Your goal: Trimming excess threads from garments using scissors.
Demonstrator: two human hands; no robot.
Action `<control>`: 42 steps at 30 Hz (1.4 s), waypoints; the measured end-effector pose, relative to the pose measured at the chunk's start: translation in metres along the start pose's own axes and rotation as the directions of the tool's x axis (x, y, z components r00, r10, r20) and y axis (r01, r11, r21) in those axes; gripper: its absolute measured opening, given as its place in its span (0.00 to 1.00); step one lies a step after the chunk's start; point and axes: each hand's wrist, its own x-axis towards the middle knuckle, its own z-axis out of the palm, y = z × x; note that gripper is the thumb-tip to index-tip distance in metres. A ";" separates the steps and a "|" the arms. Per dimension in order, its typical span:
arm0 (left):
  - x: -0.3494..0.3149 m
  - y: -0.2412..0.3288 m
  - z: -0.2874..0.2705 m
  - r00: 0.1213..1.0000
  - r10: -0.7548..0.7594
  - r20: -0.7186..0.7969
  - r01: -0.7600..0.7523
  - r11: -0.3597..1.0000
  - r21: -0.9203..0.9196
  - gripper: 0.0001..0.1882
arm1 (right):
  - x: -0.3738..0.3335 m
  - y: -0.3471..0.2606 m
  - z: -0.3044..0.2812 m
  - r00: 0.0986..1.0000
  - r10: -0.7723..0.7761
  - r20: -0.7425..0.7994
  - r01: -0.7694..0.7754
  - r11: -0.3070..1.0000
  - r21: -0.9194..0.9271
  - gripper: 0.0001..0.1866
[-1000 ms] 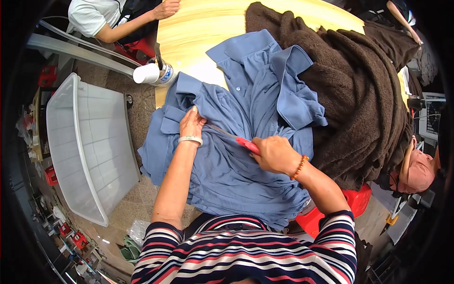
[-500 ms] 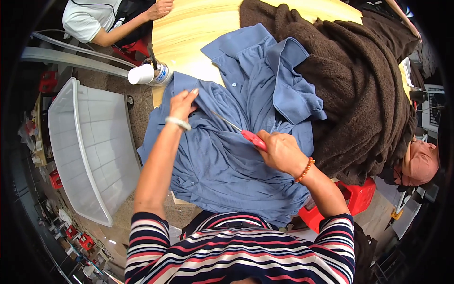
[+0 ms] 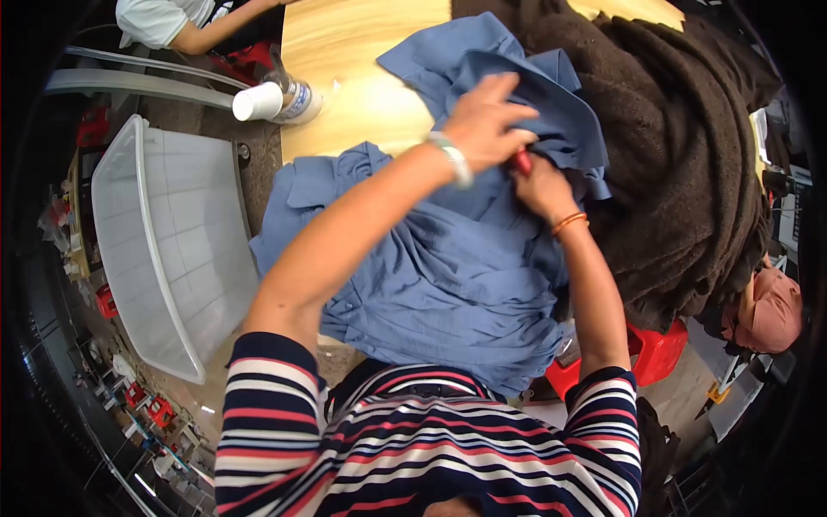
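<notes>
A blue shirt point(image 3: 431, 267) lies bunched over the near part of the table, its collar and upper part folded toward the far right. My left hand point(image 3: 487, 121) is over the collar area, slightly blurred, fingers spread and holding nothing that shows. Just to its right and nearer to me, my right hand point(image 3: 544, 185) is closed around the red handle of a slim tool point(image 3: 523, 162). Its thin metal end is out of sight behind my left hand and the cloth, so its exact kind cannot be made out.
A heap of dark brown fleecy cloth point(image 3: 663, 155) covers the table's right side. At the left edge of the wooden table point(image 3: 345, 52) stand a jar point(image 3: 300, 99) and a white cup point(image 3: 257, 102). A translucent bin point(image 3: 194, 250) is at left, a red stool point(image 3: 659, 358) at right. Another person's arm point(image 3: 211, 34) shows far left.
Both hands have moved right and away from me, from the shirt's middle to its collar area. My left hand has left the far-left cloth. The red-handled tool has gone along in my right hand.
</notes>
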 end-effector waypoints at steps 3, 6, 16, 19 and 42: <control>-0.068 -0.009 -0.058 0.921 -0.387 -0.044 0.380 0.918 -0.113 0.17 | 0.008 0.041 0.012 0.998 0.016 0.063 -0.031 0.967 0.253 0.26; -0.170 -0.003 -0.107 0.686 -0.727 0.032 0.677 0.622 -0.394 0.10 | 0.002 0.020 -0.030 0.936 -0.008 0.352 -0.094 0.957 0.273 0.18; -0.284 0.046 -0.089 0.383 -0.815 0.436 0.436 -0.257 -0.862 0.11 | -0.129 -0.034 -0.084 0.935 -0.303 0.186 0.294 0.953 0.079 0.20; -0.277 0.030 -0.080 0.414 -0.741 0.530 0.407 -0.370 -0.835 0.05 | -0.175 -0.065 -0.087 0.866 -0.385 0.321 0.395 0.918 0.035 0.22; -0.313 0.050 -0.096 0.855 -0.518 -0.016 0.518 0.854 0.049 0.18 | -0.217 -0.090 -0.084 0.807 -0.433 0.402 0.439 0.895 0.081 0.15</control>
